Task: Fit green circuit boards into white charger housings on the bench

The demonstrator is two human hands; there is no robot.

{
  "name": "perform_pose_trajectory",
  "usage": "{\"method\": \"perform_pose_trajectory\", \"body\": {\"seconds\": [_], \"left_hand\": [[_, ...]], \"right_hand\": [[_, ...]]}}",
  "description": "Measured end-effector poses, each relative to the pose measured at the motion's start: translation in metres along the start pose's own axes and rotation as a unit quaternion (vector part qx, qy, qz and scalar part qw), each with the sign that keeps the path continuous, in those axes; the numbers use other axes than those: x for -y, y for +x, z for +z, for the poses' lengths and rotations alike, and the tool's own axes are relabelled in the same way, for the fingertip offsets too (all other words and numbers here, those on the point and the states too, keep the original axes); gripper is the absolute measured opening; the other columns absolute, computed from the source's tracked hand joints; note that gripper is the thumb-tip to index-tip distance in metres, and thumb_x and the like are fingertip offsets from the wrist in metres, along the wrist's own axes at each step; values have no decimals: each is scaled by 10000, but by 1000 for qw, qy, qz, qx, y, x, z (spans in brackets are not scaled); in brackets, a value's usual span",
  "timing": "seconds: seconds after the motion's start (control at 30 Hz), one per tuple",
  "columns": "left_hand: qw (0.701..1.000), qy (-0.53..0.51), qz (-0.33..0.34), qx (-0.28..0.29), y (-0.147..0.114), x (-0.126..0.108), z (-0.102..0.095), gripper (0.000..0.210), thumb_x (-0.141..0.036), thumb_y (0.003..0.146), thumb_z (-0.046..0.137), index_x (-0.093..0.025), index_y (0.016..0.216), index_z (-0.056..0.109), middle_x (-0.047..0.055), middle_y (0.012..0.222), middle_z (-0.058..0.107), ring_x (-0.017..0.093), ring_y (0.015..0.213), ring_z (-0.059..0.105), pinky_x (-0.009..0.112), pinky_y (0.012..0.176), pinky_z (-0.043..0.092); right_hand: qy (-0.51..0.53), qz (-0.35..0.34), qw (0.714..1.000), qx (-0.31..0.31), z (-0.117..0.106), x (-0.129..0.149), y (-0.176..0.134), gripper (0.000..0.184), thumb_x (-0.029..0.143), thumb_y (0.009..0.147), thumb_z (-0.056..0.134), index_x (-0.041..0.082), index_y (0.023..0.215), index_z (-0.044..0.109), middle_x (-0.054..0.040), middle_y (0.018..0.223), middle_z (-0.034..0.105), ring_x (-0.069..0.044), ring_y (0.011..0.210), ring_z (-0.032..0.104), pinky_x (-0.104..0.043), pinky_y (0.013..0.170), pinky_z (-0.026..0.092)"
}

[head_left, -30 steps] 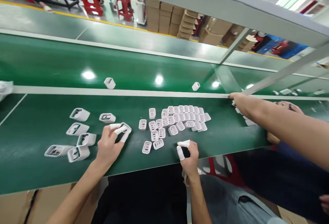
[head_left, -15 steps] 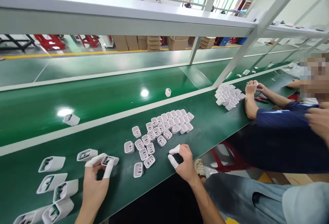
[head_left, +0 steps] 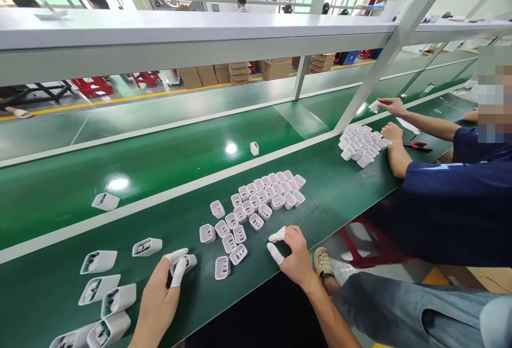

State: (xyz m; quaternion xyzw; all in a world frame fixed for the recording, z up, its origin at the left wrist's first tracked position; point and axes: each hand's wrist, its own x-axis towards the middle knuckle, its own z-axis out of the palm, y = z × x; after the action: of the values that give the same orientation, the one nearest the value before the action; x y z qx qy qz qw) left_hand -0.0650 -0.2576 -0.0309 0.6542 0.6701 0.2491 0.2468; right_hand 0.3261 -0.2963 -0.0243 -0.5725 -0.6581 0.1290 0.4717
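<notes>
My left hand [head_left: 163,289], with white finger cots on thumb and forefinger, pinches a white charger housing [head_left: 189,266] low over the green bench. Its fingers cover part of that housing. My right hand [head_left: 295,256] also wears white finger cots; its thumb and forefinger are apart with nothing between them. Ahead of it lies a cluster of open, slotted white housings [head_left: 262,196], standing close together in rows. Left of my left hand, several housings with circuit boards inside [head_left: 120,300] lie on their sides, and another filled housing [head_left: 148,247] lies just beyond the fingertips.
Beyond a pale rail [head_left: 168,193] runs a green belt [head_left: 180,148] carrying a filled housing [head_left: 106,202] and a smaller one [head_left: 255,148]. A shelf [head_left: 200,33] crosses above. At right, a co-worker's hand [head_left: 394,106] holds a white piece near another housing pile [head_left: 362,145].
The view has tilted and shifted slightly. My left hand has moved a little right with the housing; my right hand keeps its pose. One co-worker's hand has reached toward the belt with a white piece.
</notes>
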Motion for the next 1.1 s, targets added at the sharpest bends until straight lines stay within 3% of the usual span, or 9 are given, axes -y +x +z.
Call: {"method": "perform_pose_trajectory", "body": {"seconds": [0.07,0.17,0.27,0.37,0.53,0.77,0.87,1.0,1.1], "left_hand": [[998,44,11,-47,-5,1,-1,463,-556,1050,542,-229,1298,757,121,1251,821,347,1103,788,491,919,653],[982,70,102,-140,-15,1,0,436,-523,1056,624,-217,1335,762,132,1263,785,327,1081,787,468,914,651],[960,69,214,-164,-24,5,1,286,-366,1094,651,-241,1312,787,101,1309,788,277,1156,801,407,1014,636],[939,111,257,-201,-29,17,2,232,-251,1098,646,-236,1253,818,80,1209,811,220,1019,811,323,865,627],[927,162,241,-238,-32,30,5,208,-269,1098,658,-202,1181,836,120,1201,812,235,994,810,323,770,616],[977,87,107,-165,-37,21,7,316,-420,1098,599,-288,1249,843,125,1360,788,362,1247,796,553,1119,662],[981,70,108,-148,-34,18,4,308,-436,1075,620,-302,1214,859,116,1370,782,366,1261,801,559,1159,653],[983,68,108,-135,-28,7,-3,311,-425,1069,599,-278,1152,861,115,1334,794,350,1235,810,521,1089,681],[977,51,130,-162,-22,-8,-11,288,-419,1079,617,-264,1117,857,108,1301,807,318,1177,821,487,1068,686]], "right_hand": [[0,1,1000,-1,0,0,0,86,227,1000,803,296,1040,768,21,907,791,-196,816,722,-420,875,538],[0,3,1000,-2,0,-1,-1,86,242,1008,810,293,1032,746,27,918,798,-192,832,727,-417,878,539],[-1,4,1000,-2,0,-1,-2,88,263,1018,814,295,1025,732,28,920,800,-196,841,727,-419,879,539],[-4,0,1000,-4,0,0,-1,77,264,1025,801,299,1018,733,23,913,800,-205,841,723,-420,870,540],[-4,-2,1000,-11,-1,2,-1,73,263,1030,797,293,1013,732,18,913,806,-203,833,720,-415,863,540],[-5,4,1000,-9,0,1,0,46,278,1018,804,292,1007,761,7,904,813,-214,825,730,-423,852,552],[-8,9,1000,-6,1,0,-1,34,277,1023,783,290,994,771,-3,899,815,-222,828,733,-431,862,552],[-5,2,1000,-9,2,-2,-1,35,273,1013,800,286,996,773,5,894,811,-218,833,729,-421,855,545],[-10,0,1000,-12,1,-2,-2,34,293,1028,802,286,1005,777,5,900,809,-218,845,730,-422,858,551]]}}
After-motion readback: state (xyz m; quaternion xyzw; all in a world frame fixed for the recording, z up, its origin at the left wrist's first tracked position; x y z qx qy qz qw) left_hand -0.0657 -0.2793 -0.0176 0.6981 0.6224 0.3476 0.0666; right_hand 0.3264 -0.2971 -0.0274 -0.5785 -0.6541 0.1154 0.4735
